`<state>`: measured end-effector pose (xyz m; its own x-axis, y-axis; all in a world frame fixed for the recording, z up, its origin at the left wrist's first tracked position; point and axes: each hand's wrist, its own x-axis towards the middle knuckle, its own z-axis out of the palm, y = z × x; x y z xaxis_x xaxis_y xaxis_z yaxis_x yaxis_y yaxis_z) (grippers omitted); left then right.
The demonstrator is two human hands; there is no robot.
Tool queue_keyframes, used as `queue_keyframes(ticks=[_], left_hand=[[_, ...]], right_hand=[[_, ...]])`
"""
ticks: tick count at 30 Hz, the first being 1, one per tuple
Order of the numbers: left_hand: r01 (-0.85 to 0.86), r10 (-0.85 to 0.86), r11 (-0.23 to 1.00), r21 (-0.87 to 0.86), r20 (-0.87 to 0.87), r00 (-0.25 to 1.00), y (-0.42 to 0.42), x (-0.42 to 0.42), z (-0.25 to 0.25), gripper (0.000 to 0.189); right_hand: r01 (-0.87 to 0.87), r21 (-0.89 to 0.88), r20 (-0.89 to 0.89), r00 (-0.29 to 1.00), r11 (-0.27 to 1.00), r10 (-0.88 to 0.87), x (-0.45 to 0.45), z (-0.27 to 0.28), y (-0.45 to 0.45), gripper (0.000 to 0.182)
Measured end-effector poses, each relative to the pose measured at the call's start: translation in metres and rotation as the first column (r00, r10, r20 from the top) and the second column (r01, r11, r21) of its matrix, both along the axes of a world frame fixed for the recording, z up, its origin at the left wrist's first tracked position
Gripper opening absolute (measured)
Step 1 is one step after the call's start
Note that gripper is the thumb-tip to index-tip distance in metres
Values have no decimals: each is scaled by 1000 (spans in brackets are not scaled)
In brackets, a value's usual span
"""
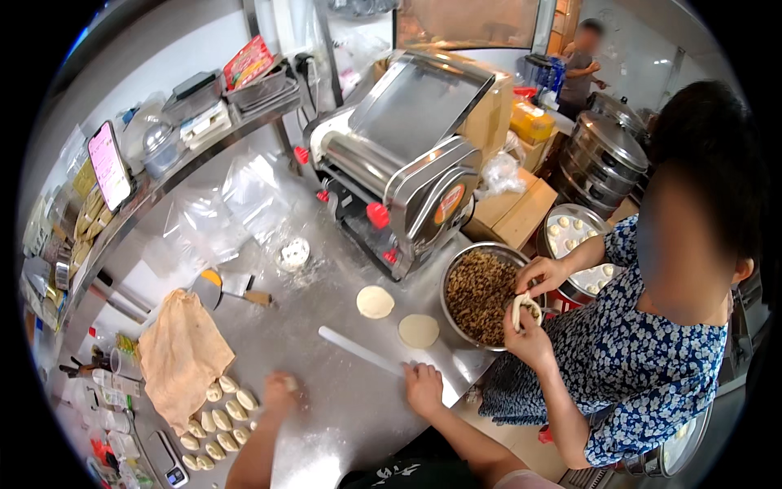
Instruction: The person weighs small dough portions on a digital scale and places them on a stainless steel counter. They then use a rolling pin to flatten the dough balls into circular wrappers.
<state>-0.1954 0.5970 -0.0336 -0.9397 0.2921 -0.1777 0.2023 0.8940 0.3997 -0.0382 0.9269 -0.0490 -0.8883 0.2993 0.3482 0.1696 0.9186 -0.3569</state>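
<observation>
My left hand (281, 392), blurred, is over the steel worktop with a small pale piece of dough (290, 384) at its fingers. My right hand (423, 385) rests at the near end of a white rolling pin (360, 350), fingertips touching it; whether it grips is unclear. Two flat dough rounds (375, 302) lie beyond the pin, the second one (418, 331) beside the bowl. Several dough pieces (220, 419) stand in rows at the left, partly beside a tan cloth (183, 354). A steel bowl (449, 318) holds brown chopped filling (479, 293).
At the right a co-worker (611, 354) pinches a filled dough wrapper (524, 310) over the bowl. A dough sheeter (397, 165) stands at the back. Scrapers (235, 286), a digital scale (166, 458) and a shelf (183, 160) line the left. Steamers (602, 153) stand behind the co-worker.
</observation>
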Motion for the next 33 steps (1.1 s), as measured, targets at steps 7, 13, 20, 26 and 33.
queue_keyframes(ticks=[7, 13, 20, 26, 33], left_hand=[[604, -596, 797, 9, -149, 789, 91, 102, 0, 48], [260, -220, 909, 325, -154, 963, 83, 134, 31, 80], [305, -295, 915, 263, -78, 952, 74, 165, 2, 75], [395, -397, 914, 93, 8, 918, 79, 141, 21, 70], [370, -377, 924, 95, 74, 923, 76, 123, 34, 67]], right_hand=[[-70, 48, 129, 990, 996, 64, -1, -6, -6, 37], [-335, -99, -48, 942, 937, 332, 4, 39, -42, 60], [-710, -165, 17, 691, 684, 722, 4, 23, -82, 52], [-698, 16, 203, 703, 716, 682, -5, 21, -79, 46], [-669, -109, 199, 710, 736, 675, -7, 27, -81, 48]])
